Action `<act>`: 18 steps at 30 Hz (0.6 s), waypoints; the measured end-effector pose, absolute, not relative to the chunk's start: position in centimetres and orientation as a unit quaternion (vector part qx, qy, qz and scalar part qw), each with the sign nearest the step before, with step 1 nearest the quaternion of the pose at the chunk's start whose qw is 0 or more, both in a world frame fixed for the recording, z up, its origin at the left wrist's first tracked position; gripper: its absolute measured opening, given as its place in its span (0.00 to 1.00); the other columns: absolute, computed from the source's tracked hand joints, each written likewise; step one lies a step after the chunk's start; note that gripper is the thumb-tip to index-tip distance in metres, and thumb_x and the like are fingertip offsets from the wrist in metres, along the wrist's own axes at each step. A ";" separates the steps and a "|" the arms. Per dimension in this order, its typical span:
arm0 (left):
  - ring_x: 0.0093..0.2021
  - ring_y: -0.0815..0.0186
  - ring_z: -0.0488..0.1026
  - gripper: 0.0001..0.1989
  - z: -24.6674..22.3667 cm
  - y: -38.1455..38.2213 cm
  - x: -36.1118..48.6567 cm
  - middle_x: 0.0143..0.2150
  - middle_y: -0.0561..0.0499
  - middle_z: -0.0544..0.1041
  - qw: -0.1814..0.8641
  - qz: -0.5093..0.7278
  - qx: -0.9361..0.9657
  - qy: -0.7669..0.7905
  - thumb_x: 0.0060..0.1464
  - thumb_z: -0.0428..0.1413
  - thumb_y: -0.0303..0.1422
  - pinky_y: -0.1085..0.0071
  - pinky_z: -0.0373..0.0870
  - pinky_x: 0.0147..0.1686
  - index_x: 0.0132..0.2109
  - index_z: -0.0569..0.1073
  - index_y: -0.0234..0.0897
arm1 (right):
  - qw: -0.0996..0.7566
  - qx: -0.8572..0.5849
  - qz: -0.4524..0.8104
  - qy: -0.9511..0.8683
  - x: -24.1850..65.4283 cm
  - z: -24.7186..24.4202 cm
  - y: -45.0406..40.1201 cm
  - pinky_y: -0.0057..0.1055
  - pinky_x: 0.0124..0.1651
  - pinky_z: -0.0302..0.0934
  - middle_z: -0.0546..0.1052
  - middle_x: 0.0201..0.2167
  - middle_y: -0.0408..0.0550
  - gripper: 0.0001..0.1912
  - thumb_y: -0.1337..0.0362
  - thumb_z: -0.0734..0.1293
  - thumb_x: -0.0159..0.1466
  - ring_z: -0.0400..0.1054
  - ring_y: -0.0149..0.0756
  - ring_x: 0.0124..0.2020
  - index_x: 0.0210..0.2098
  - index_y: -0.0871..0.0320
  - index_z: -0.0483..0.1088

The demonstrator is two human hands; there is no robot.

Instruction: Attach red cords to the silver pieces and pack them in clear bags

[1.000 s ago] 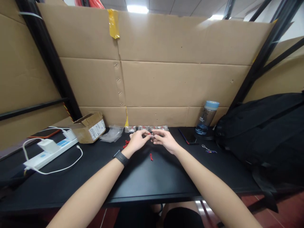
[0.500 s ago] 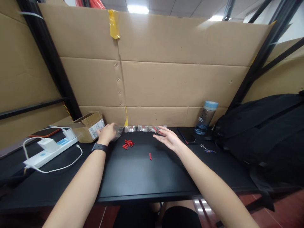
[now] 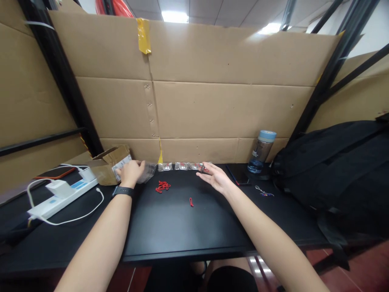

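Note:
My left hand (image 3: 131,173), a dark watch on its wrist, is at the front of a small cardboard box (image 3: 105,170). Its thumb stands apart from the fingers and no held thing shows. Right beside it lies a clear plastic bag (image 3: 148,172). My right hand (image 3: 213,177) pinches a small metallic piece with some red on it (image 3: 203,169); its exact kind is too small to make out. Behind that hand, several small clear packets (image 3: 181,166) line the cardboard wall. A pile of red cord loops (image 3: 163,186) lies between my hands, and one single red cord loop (image 3: 191,202) lies nearer me.
At left are a white power strip (image 3: 57,199) with chargers, a white cable and an orange-edged phone (image 3: 56,172). At right stand a blue-lidded bottle (image 3: 261,152) and a black backpack (image 3: 331,174). A dark phone (image 3: 239,175) and a small beaded strap (image 3: 264,192) lie nearby.
My left hand has moved left off the plastic bag to the box front. My right hand stays nearly in place with the small metallic piece, which has turned slightly.

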State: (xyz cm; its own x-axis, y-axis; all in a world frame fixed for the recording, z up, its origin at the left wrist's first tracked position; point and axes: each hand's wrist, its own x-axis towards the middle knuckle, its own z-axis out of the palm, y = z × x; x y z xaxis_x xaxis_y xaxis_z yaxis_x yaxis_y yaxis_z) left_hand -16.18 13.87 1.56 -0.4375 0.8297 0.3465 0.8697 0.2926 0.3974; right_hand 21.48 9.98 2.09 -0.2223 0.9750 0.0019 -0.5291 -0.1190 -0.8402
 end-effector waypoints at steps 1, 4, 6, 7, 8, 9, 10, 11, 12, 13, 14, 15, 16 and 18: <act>0.51 0.37 0.73 0.25 1.7 13.9 -16.1 0.45 0.34 0.82 0.038 -0.275 -0.526 -0.804 0.60 0.46 0.50 0.37 0.52 0.56 0.45 0.82 0.41 | 0.546 -0.301 0.684 -0.379 21.5 2.0 10.0 0.44 0.54 0.74 0.80 0.42 0.52 0.16 0.67 0.76 0.59 0.80 0.43 0.41 0.46 0.60 0.72; 0.52 0.37 0.72 0.24 1.8 13.9 -15.9 0.46 0.34 0.82 0.029 -0.283 -0.520 -0.805 0.59 0.48 0.49 0.37 0.53 0.56 0.44 0.83 0.41 | 0.538 -0.314 0.680 -0.386 21.5 1.8 10.2 0.43 0.52 0.75 0.80 0.41 0.53 0.19 0.68 0.76 0.58 0.80 0.43 0.40 0.48 0.61 0.71; 0.53 0.36 0.72 0.24 1.7 14.0 -15.9 0.47 0.34 0.81 0.018 -0.289 -0.512 -0.808 0.58 0.49 0.50 0.37 0.54 0.56 0.44 0.83 0.41 | 0.534 -0.319 0.680 -0.387 21.6 1.7 10.2 0.43 0.51 0.75 0.80 0.41 0.53 0.20 0.68 0.76 0.59 0.80 0.44 0.39 0.49 0.61 0.71; 0.53 0.36 0.72 0.25 1.7 14.0 -15.9 0.47 0.34 0.81 0.014 -0.292 -0.506 -0.811 0.58 0.49 0.52 0.37 0.54 0.56 0.44 0.83 0.40 | 0.533 -0.321 0.680 -0.387 21.5 1.7 10.2 0.42 0.51 0.75 0.81 0.41 0.53 0.19 0.68 0.76 0.59 0.80 0.44 0.39 0.49 0.61 0.71; 0.53 0.35 0.71 0.26 1.7 14.0 -15.9 0.48 0.34 0.81 0.011 -0.294 -0.501 -0.814 0.57 0.49 0.53 0.36 0.54 0.56 0.44 0.83 0.40 | 0.532 -0.323 0.680 -0.387 21.5 1.8 10.1 0.42 0.50 0.76 0.81 0.41 0.53 0.19 0.68 0.76 0.59 0.80 0.44 0.39 0.49 0.61 0.71; 0.53 0.35 0.71 0.26 1.6 14.0 -15.9 0.48 0.35 0.81 0.009 -0.296 -0.496 -0.816 0.57 0.49 0.54 0.35 0.54 0.56 0.44 0.83 0.41 | 0.531 -0.326 0.679 -0.387 21.5 1.8 10.1 0.41 0.50 0.76 0.81 0.41 0.53 0.19 0.69 0.76 0.59 0.80 0.44 0.39 0.49 0.61 0.71; 0.54 0.35 0.71 0.26 1.6 14.1 -15.9 0.49 0.36 0.81 0.006 -0.298 -0.493 -0.817 0.57 0.49 0.53 0.34 0.53 0.57 0.44 0.83 0.41 | 0.530 -0.328 0.679 -0.387 21.5 1.9 10.0 0.41 0.50 0.76 0.81 0.41 0.54 0.19 0.69 0.76 0.59 0.80 0.44 0.39 0.49 0.61 0.71; 0.55 0.35 0.71 0.24 1.5 14.1 -16.0 0.50 0.37 0.80 0.001 -0.301 -0.492 -0.817 0.57 0.50 0.52 0.34 0.53 0.57 0.44 0.83 0.42 | 0.530 -0.330 0.678 -0.388 21.5 2.0 10.0 0.41 0.49 0.76 0.81 0.41 0.54 0.19 0.69 0.76 0.59 0.81 0.44 0.39 0.49 0.61 0.71; 0.55 0.36 0.71 0.22 1.5 14.2 -16.1 0.51 0.38 0.80 -0.006 -0.304 -0.493 -0.815 0.56 0.52 0.50 0.34 0.54 0.57 0.44 0.83 0.42 | 0.529 -0.331 0.678 -0.388 21.5 2.0 10.0 0.40 0.49 0.76 0.81 0.42 0.54 0.20 0.69 0.76 0.59 0.81 0.44 0.39 0.49 0.61 0.71; 0.56 0.36 0.70 0.20 1.4 14.2 -16.2 0.52 0.39 0.80 -0.015 -0.307 -0.494 -0.813 0.56 0.53 0.48 0.35 0.54 0.57 0.44 0.83 0.43 | 0.528 -0.331 0.679 -0.388 21.5 2.1 9.9 0.40 0.49 0.76 0.81 0.42 0.54 0.20 0.69 0.76 0.59 0.81 0.44 0.39 0.49 0.61 0.71; 0.57 0.37 0.70 0.18 1.4 14.3 -16.3 0.52 0.40 0.80 -0.023 -0.311 -0.495 -0.811 0.55 0.54 0.46 0.35 0.54 0.58 0.45 0.82 0.43 | 0.527 -0.332 0.679 -0.389 21.5 2.1 9.9 0.40 0.49 0.76 0.81 0.42 0.54 0.20 0.69 0.76 0.59 0.81 0.44 0.39 0.50 0.61 0.71; 0.57 0.37 0.70 0.17 1.3 14.5 -16.4 0.53 0.41 0.80 -0.032 -0.313 -0.496 -0.809 0.54 0.55 0.44 0.36 0.54 0.58 0.45 0.82 0.43 | 0.526 -0.333 0.679 -0.389 21.5 2.1 9.9 0.40 0.48 0.76 0.81 0.42 0.55 0.20 0.69 0.76 0.59 0.81 0.44 0.39 0.50 0.61 0.71; 0.58 0.38 0.70 0.16 1.3 14.6 -16.5 0.54 0.41 0.80 -0.039 -0.317 -0.495 -0.808 0.54 0.56 0.43 0.36 0.54 0.59 0.45 0.82 0.44 | 0.526 -0.333 0.679 -0.390 21.5 2.1 9.9 0.40 0.48 0.76 0.81 0.42 0.55 0.20 0.69 0.76 0.59 0.81 0.44 0.39 0.50 0.61 0.71; 0.58 0.39 0.70 0.17 1.2 14.9 -16.8 0.55 0.42 0.79 -0.047 -0.326 -0.490 -0.807 0.52 0.58 0.42 0.36 0.52 0.60 0.48 0.81 0.44 | 0.526 -0.335 0.677 -0.391 21.5 2.2 9.8 0.39 0.48 0.76 0.81 0.42 0.54 0.20 0.69 0.76 0.59 0.81 0.44 0.38 0.50 0.61 0.71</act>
State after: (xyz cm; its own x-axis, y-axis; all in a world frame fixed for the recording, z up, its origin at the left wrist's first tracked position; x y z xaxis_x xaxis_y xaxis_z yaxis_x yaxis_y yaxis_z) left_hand -16.76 14.87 1.15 -0.5152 0.8216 0.2441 0.7604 0.3067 0.5724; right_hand 21.53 9.85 2.17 -0.2230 0.9739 -0.0422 -0.4511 -0.1415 -0.8812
